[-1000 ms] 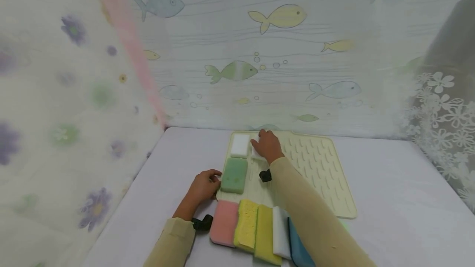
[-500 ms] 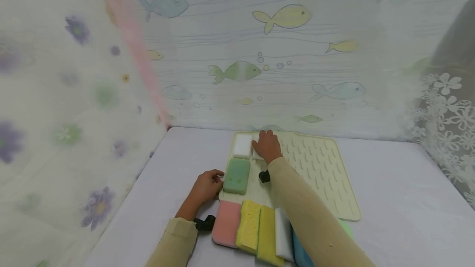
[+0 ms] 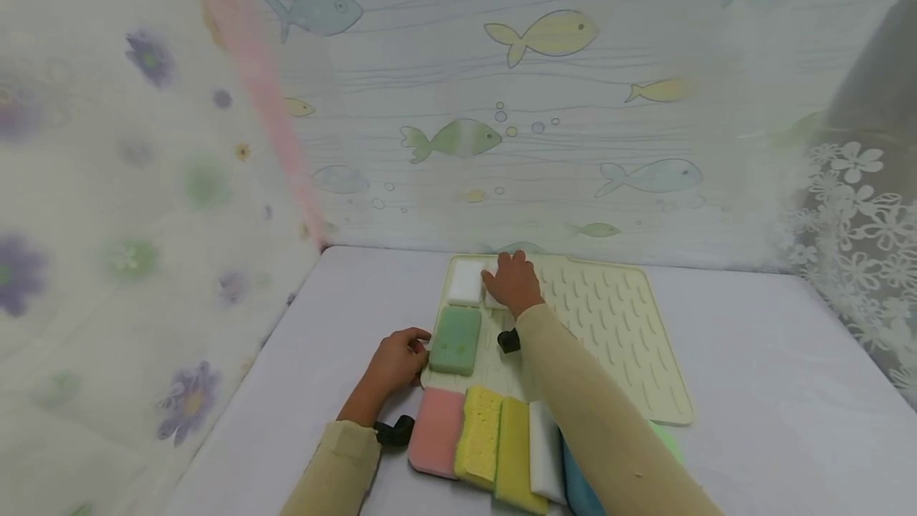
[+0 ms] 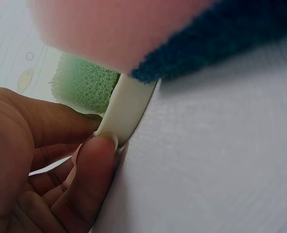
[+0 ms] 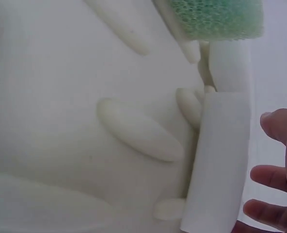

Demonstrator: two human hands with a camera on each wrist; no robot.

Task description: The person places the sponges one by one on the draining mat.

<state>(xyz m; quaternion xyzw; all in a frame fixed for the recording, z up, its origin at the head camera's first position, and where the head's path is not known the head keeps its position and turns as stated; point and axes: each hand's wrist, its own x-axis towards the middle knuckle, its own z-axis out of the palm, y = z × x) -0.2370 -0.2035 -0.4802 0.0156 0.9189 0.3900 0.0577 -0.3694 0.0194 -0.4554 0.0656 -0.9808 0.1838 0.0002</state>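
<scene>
A cream ridged mat point(image 3: 609, 325) lies on the white table. My left hand point(image 3: 396, 358) pinches its left edge, thumb and finger at the rim point(image 4: 126, 109) in the left wrist view. Beside that hand, a green sponge point(image 3: 455, 341) lies on the mat. My right hand point(image 3: 516, 281) is over a white sponge point(image 3: 497, 299) near the mat's back edge and partly hides it. In the right wrist view its fingers point(image 5: 272, 178) are extended and spread beside that white sponge point(image 5: 218, 155). Another white sponge point(image 3: 467, 283) lies to its left on the mat.
In front of the mat, a row of sponges holds a pink one point(image 3: 435, 431), two yellow ones point(image 3: 478, 436), a white one point(image 3: 546, 452) and a blue one point(image 3: 579, 484). My right forearm covers part of a light green piece point(image 3: 668, 440). Patterned curtains point(image 3: 444, 62) hang behind the table.
The right hand has shifted very slightly over the white sponge at the back of the mat. My left hand stays at the mat's left edge.
</scene>
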